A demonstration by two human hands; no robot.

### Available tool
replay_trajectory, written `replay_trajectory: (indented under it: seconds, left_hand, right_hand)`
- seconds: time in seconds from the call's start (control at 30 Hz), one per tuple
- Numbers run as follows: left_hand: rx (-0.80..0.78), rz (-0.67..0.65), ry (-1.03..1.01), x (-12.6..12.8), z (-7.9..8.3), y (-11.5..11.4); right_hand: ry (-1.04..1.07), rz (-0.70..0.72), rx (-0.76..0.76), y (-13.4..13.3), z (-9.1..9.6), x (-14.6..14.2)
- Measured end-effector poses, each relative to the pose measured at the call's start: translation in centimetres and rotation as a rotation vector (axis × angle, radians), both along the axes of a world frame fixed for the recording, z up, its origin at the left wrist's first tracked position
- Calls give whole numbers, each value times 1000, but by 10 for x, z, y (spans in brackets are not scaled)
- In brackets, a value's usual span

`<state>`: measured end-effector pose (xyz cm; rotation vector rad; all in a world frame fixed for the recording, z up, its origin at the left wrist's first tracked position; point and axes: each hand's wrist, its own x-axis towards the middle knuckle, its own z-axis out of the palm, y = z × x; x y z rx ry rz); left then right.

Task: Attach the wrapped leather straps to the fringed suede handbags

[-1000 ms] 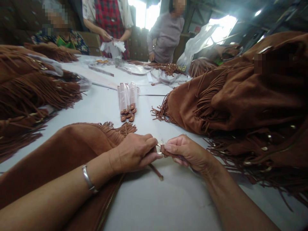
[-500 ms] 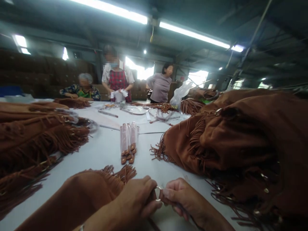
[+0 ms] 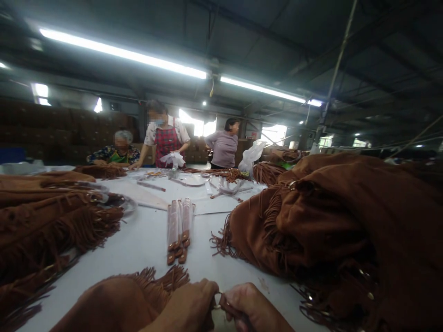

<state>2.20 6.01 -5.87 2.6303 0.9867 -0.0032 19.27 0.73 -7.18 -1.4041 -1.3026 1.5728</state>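
Note:
At the bottom centre, my left hand (image 3: 192, 302) is closed with its fingertips at one side of a metal ring (image 3: 217, 305). My right hand (image 3: 254, 304) pinches a brown leather strap (image 3: 224, 304), whose end touches the ring's other side. Under and beside my left arm lies a brown fringed suede bag (image 3: 114, 299). Part of the ring and most of the strap are hidden by my fingers. Just beyond my hands, several plastic-wrapped brown straps (image 3: 178, 230) lie side by side on the white table (image 3: 204, 235).
Fringed brown suede pieces are piled at left (image 3: 62, 216) and in a taller heap at right (image 3: 311, 221). Across the table are a person in a checked apron (image 3: 168, 140), a seated person (image 3: 119, 150) and a person in a mauve top (image 3: 223, 145). A clear plastic bag (image 3: 252, 156) stands nearby.
The view has tilted up, so everything sits lower in it. The strap end in my right hand now shows more clearly against the ring. The aproned person has stretched an arm to the table.

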Motion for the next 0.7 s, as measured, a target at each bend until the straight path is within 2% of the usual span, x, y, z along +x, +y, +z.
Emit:
replay_trajectory:
  seconds: [0.1, 0.23, 0.37, 0.5, 0.7]
  left_hand:
    - [64, 28, 37, 4, -1, -8]
    - [196, -29, -84, -3, -3, -18]
    - [178, -2, -147, -11, -4, -17]
    - [87, 54, -113, -13, 0, -14]
    - [256, 112, -33, -8, -5, -16]
  right_hand:
    - [25, -38, -86, -3, 5, -2]
    - [-4, -78, -45, -12, 13, -10]
    - [12, -49, 44, -12, 17, -9]
    - [98, -41, 0, -9, 18, -5]
    - [141, -2, -52, -9, 21, -8]
